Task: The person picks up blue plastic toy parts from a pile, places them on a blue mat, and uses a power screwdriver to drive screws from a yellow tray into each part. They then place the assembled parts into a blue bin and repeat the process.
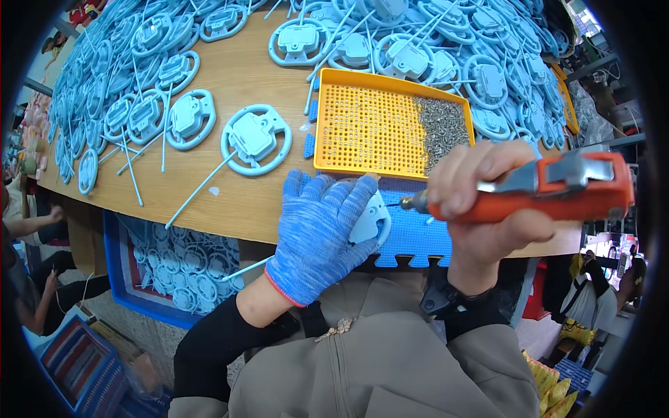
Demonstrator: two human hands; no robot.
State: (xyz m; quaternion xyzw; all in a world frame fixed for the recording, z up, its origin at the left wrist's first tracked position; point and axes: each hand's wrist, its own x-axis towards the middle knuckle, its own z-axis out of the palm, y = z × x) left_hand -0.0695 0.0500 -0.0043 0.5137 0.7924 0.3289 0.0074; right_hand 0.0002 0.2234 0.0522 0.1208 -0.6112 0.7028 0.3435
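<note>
My left hand [317,226], in a blue knit glove with a red cuff, grips a light blue wheel-shaped plastic part [380,221]. Part of it is hidden under the glove, and its thin rod shows past my wrist. Beneath lies a blue foam mat [414,240]. My bare right hand [481,191] is wrapped round an orange power screwdriver [578,187] with a silver lever. The screwdriver's bit points left at the part's edge; whether it touches, I cannot tell. Just beyond both hands stands a yellow tray [321,143] of small holes, with loose screws [443,129] heaped at its right end.
Heaps of similar wheel-shaped parts [488,80] cover the far side of the wooden table [209,76]. One single part [255,139] lies left of the tray. Below the table's left edge, a blue bin [122,279] holds more. Other people sit at the far left.
</note>
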